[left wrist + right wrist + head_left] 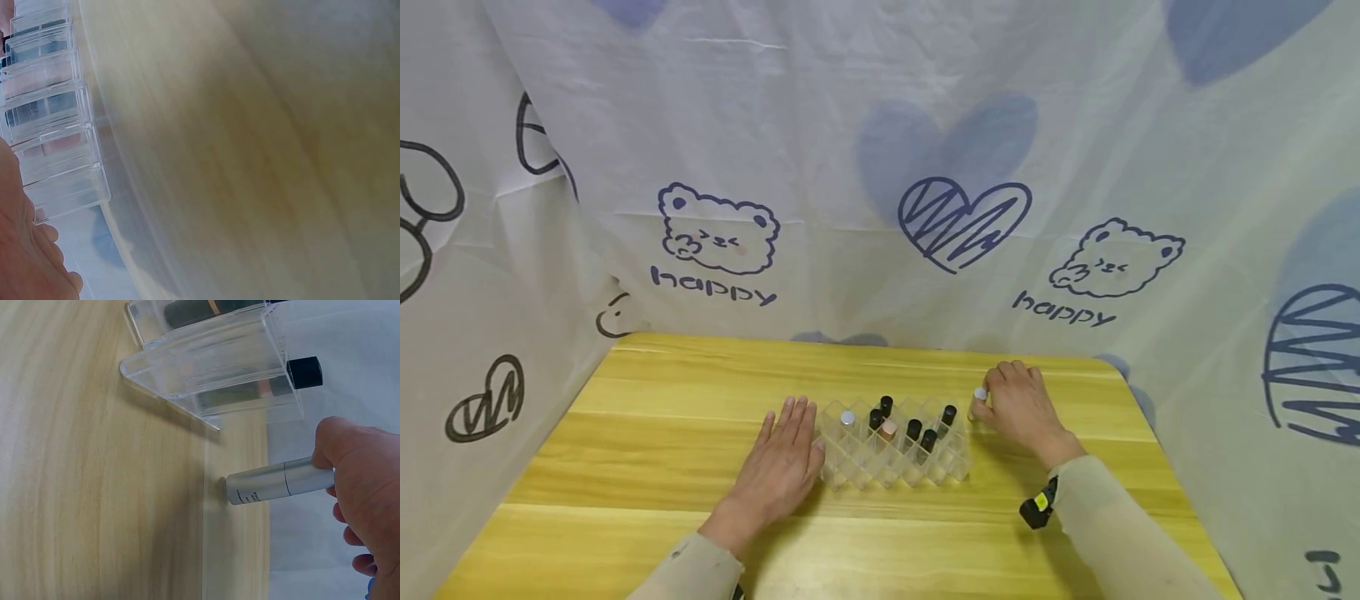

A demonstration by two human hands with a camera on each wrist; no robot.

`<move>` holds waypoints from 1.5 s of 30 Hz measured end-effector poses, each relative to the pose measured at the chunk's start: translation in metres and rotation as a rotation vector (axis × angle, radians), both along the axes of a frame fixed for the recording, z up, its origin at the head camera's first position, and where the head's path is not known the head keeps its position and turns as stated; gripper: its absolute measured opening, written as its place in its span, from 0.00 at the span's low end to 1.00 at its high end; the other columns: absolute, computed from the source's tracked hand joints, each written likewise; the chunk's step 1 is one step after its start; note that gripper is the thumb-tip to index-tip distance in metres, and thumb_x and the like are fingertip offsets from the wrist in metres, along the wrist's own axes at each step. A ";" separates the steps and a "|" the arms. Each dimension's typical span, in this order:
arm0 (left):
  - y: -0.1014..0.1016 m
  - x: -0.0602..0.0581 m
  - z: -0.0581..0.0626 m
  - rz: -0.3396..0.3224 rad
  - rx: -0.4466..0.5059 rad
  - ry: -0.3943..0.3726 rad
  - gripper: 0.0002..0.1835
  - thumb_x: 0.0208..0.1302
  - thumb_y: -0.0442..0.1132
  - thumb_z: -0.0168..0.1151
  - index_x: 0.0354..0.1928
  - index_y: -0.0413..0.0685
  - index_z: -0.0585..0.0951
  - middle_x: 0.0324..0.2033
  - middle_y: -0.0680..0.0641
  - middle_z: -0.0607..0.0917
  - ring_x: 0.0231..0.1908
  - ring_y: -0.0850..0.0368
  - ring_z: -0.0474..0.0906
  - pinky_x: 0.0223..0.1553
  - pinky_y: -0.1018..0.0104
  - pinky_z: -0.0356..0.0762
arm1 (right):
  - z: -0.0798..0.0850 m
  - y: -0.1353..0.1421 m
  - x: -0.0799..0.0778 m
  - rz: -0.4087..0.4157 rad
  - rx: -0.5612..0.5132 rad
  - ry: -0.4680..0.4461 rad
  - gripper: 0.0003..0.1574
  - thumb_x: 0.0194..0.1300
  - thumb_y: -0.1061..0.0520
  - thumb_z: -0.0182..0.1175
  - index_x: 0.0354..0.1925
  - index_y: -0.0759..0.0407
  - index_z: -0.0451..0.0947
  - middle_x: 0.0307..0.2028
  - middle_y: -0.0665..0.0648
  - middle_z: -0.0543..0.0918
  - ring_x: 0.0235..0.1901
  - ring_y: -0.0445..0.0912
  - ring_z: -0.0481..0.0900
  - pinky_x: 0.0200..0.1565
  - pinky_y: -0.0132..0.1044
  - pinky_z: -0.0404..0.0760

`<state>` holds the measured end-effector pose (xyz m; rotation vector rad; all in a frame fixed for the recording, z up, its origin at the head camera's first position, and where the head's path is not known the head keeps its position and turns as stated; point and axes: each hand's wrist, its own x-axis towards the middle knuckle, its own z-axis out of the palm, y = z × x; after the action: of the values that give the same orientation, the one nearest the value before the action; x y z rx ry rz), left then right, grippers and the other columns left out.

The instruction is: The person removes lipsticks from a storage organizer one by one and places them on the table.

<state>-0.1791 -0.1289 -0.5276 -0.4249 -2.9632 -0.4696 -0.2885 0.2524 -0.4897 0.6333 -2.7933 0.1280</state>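
Note:
A clear lipstick organizer [955, 462] with diamond-shaped compartments stands on the wooden table. Several black-capped tubes [913, 429], a pink-capped tube [888, 429] and a white-topped tube [847, 418] stand in it. My left hand [778, 471] lies with straight fingers along the organizer's left side, thumb at its edge. Beyond the right end, my right hand [1018, 404] pinches a silver lipstick tube [265, 483] by its cap between thumb and fingers. The tube is upright, its printed base close to the tabletop, beside the organizer and apart from it.
The yellow wood-grain table [662, 417] ends at a white curtain [835, 275] with bear and heart drawings, which hangs behind and along both sides. A black wrist strap [1037, 507] with a yellow mark sits on the right wrist.

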 end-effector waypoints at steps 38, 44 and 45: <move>-0.001 -0.001 -0.002 0.001 -0.050 0.012 0.34 0.86 0.51 0.37 0.82 0.35 0.55 0.82 0.35 0.55 0.83 0.40 0.46 0.83 0.41 0.45 | -0.005 0.003 -0.005 -0.041 0.004 -0.031 0.13 0.68 0.50 0.62 0.38 0.58 0.80 0.38 0.57 0.80 0.39 0.54 0.71 0.42 0.47 0.67; -0.001 0.000 -0.001 0.001 -0.046 0.022 0.34 0.86 0.50 0.38 0.82 0.34 0.56 0.82 0.35 0.56 0.83 0.39 0.47 0.83 0.41 0.46 | -0.006 0.004 -0.005 -0.052 0.003 -0.041 0.14 0.68 0.49 0.62 0.40 0.60 0.80 0.40 0.58 0.81 0.41 0.55 0.72 0.44 0.49 0.69; -0.001 0.000 -0.001 0.002 -0.044 0.023 0.34 0.86 0.50 0.39 0.82 0.34 0.56 0.82 0.35 0.56 0.83 0.39 0.47 0.83 0.41 0.46 | -0.006 0.004 -0.005 -0.054 0.000 -0.043 0.14 0.68 0.49 0.62 0.40 0.60 0.80 0.41 0.59 0.81 0.41 0.55 0.72 0.45 0.50 0.70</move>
<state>-0.1794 -0.1299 -0.5284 -0.4294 -2.9560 -0.3978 -0.2938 0.2565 -0.4955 0.5614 -2.8488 0.1323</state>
